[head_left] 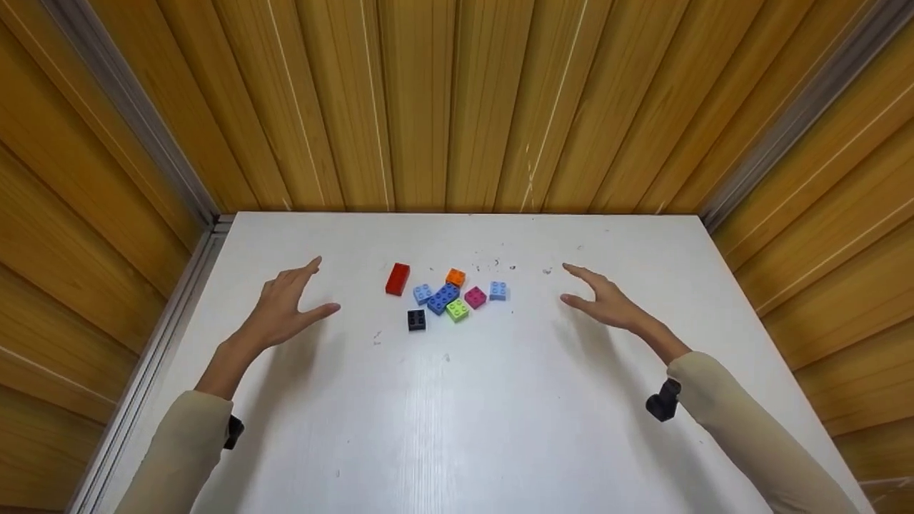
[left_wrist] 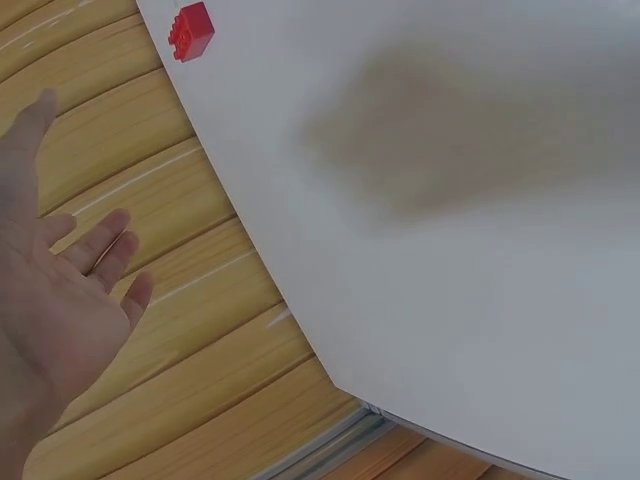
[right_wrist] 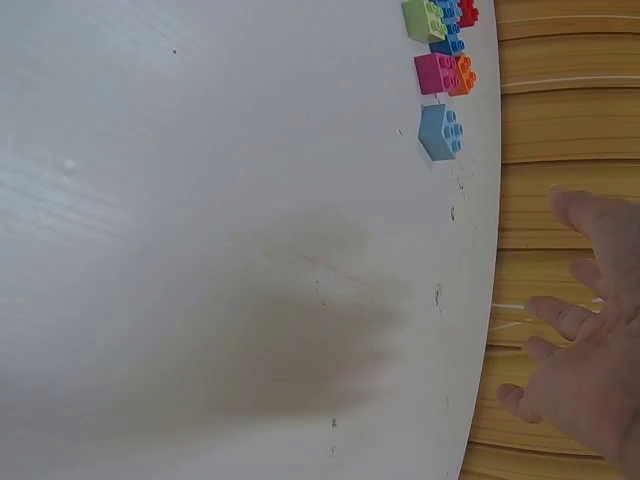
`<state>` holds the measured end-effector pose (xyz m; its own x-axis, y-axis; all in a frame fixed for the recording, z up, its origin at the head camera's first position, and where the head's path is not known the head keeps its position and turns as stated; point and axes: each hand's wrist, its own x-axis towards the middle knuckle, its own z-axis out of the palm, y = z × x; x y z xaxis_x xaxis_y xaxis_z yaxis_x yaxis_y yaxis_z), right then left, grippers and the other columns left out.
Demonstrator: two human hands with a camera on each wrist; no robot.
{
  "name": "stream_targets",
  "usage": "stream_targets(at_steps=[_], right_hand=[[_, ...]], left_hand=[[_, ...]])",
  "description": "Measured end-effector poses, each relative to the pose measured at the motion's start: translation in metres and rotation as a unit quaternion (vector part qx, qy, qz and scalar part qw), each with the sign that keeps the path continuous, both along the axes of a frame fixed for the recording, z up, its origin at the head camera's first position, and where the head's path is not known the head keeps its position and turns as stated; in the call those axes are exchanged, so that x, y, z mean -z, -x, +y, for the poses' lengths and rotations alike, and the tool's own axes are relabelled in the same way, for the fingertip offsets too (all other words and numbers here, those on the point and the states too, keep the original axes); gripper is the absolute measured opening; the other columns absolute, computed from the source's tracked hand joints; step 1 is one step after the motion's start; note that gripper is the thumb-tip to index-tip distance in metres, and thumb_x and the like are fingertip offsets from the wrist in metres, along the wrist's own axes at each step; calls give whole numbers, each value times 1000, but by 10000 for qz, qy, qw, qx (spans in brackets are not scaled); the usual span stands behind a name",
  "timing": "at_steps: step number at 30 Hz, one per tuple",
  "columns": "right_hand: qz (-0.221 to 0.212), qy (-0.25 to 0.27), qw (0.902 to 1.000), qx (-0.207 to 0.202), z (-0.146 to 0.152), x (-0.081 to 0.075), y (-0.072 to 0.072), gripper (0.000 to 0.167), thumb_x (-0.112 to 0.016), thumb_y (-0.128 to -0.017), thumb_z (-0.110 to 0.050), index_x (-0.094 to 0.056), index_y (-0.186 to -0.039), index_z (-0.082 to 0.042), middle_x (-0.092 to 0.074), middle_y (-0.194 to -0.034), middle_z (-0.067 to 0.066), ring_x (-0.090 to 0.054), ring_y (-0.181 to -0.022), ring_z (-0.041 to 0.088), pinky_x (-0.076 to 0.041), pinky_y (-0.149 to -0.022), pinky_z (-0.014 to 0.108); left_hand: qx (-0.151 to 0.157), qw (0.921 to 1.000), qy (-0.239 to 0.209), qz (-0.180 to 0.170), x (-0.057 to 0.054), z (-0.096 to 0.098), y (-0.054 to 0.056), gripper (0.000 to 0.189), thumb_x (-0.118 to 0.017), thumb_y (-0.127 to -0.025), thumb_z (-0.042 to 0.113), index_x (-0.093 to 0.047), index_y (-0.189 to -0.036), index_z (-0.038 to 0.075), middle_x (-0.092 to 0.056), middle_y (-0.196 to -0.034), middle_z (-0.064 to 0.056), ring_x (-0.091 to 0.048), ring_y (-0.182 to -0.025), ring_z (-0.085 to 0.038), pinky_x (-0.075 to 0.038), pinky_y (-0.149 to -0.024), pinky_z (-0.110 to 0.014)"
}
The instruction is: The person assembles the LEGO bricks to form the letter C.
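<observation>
Several toy building bricks lie loose on the white table [head_left: 457, 414]. The red brick [head_left: 398, 279] is at the left of the group and the black brick [head_left: 416, 320] at its near side. Around the dark blue brick [head_left: 443, 298] sit a light blue brick [head_left: 422, 293], an orange brick [head_left: 455, 277], a lime green brick [head_left: 458, 310] and a magenta brick [head_left: 475, 297]. A second light blue brick [head_left: 498, 290] lies rightmost. My left hand [head_left: 289, 303] hovers left of the bricks, fingers extended, holding nothing. On the right, my right hand [head_left: 607, 298] is likewise raised, spread and bare.
Yellow-brown wood-patterned panels [head_left: 418, 107] rise behind the table and on both sides. Grey metal rails [head_left: 153, 357] run along the left edge and in the corners. A black wrist device [head_left: 664, 400] sits at the right sleeve. Small dark marks dot the tabletop.
</observation>
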<state>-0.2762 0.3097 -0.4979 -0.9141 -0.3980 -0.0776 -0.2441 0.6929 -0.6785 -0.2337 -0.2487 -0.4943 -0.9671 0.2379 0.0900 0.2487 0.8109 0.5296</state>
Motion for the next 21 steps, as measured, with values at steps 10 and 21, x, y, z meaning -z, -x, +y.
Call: stream_targets(at_steps=[10, 21], right_hand=[[206, 310, 9988, -322, -40, 11, 5, 56, -62, -102, -22, -46, -150, 2, -45, -156, 25, -33, -149, 47, -24, -121, 65], [268, 586, 9970, -433, -89, 22, 14, 51, -62, -102, -20, -50, -147, 1, -50, -153, 22, -39, -147, 42, -26, -122, 61]], left_hand=[[176, 9992, -302, -217, 14, 41, 0, 80, -74, -94, 35, -34, -158, 9, -55, -148, -19, -45, -140, -40, -30, -116, -64], [362, 9939, -818, -652, 40, 87, 10, 73, -70, -97, 28, -34, -158, 10, -53, -150, -17, -45, -142, -37, -31, -119, -61]])
